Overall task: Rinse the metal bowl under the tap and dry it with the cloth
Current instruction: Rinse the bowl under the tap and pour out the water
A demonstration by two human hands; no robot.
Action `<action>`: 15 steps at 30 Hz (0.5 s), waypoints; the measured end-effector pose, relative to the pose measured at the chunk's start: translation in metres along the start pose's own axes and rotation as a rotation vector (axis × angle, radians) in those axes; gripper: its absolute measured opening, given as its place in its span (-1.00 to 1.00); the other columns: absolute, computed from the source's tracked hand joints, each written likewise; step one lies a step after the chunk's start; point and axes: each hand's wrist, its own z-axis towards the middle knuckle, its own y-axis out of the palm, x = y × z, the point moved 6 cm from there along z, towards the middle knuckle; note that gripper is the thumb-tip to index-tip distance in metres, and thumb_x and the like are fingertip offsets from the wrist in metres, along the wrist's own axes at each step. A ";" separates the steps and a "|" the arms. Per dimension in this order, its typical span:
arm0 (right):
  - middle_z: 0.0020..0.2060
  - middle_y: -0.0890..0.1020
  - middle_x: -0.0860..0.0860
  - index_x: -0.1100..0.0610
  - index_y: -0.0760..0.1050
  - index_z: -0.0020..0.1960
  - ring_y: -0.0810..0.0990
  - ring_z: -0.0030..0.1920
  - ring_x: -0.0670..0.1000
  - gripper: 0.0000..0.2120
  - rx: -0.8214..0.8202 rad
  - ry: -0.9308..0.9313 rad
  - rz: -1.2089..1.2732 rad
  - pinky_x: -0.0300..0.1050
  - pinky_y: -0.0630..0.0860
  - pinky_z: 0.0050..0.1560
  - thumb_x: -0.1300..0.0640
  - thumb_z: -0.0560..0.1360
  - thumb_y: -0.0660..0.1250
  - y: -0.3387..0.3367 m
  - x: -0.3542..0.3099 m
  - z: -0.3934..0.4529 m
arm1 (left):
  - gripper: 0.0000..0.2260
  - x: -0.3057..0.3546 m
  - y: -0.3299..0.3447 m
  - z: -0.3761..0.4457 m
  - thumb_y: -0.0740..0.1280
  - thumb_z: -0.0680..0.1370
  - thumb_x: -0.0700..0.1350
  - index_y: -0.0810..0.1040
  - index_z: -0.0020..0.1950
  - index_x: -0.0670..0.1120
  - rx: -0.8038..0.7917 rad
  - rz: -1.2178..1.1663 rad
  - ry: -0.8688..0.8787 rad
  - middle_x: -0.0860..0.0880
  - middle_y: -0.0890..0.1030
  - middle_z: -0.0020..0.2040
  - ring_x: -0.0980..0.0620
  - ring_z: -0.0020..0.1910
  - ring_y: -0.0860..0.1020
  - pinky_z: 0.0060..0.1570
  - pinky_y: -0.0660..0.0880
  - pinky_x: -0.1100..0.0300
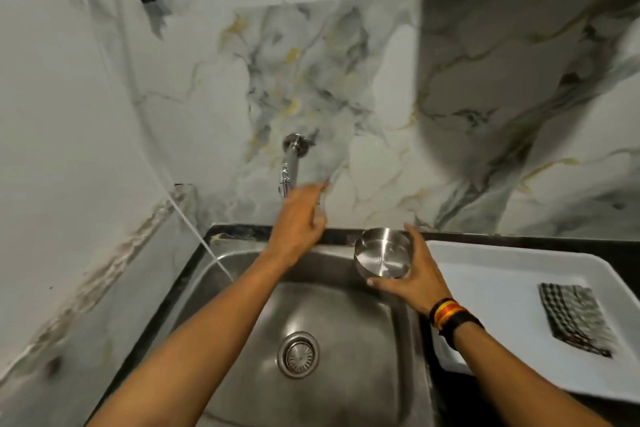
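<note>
— What is getting lost here?
— The left hand (pixel 298 225) is blurring, fingers spread loose and gripping nothing, and it is covering the lower end of the tap (pixel 290 163) on the marble wall (pixel 381 107).
— And the bowl?
— The right hand (pixel 415 274) is clasping the metal bowl (pixel 382 252) over the sink's (pixel 346 340) right rim, tilted.
— Anything in the tray?
— The white tray (pixel 502 267) is sitting on the desk, holding only the checked cloth (pixel 575 319).
</note>
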 end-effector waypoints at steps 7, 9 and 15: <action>0.52 0.39 0.02 -0.06 0.08 0.64 0.45 0.47 0.10 0.30 -0.054 0.016 -0.012 0.15 0.51 0.41 -0.16 0.08 0.73 0.082 -0.021 0.023 | 0.02 -0.074 -0.020 0.036 0.52 0.57 -0.01 -0.12 0.76 -0.21 0.111 0.154 -0.220 -0.25 -0.06 0.79 -0.24 0.77 -0.13 0.76 -0.14 -0.17; 0.56 0.33 0.02 -0.08 0.01 0.66 0.42 0.49 0.11 0.33 -0.081 0.017 -0.040 0.14 0.49 0.43 -0.20 0.09 0.71 0.100 -0.026 0.031 | 0.13 -0.086 -0.012 0.049 0.58 0.54 0.01 -0.20 0.75 -0.22 0.077 0.113 -0.245 -0.26 -0.11 0.78 -0.24 0.77 -0.17 0.76 -0.15 -0.17; 0.57 0.27 0.03 -0.07 -0.04 0.66 0.41 0.48 0.11 0.34 -0.097 0.024 -0.086 0.10 0.51 0.40 -0.26 0.11 0.66 0.135 -0.027 0.063 | -0.05 -0.099 0.012 0.065 0.40 0.56 -0.31 -0.18 0.75 -0.23 0.188 0.064 -0.216 -0.22 -0.06 0.79 -0.24 0.77 -0.17 0.76 -0.16 -0.20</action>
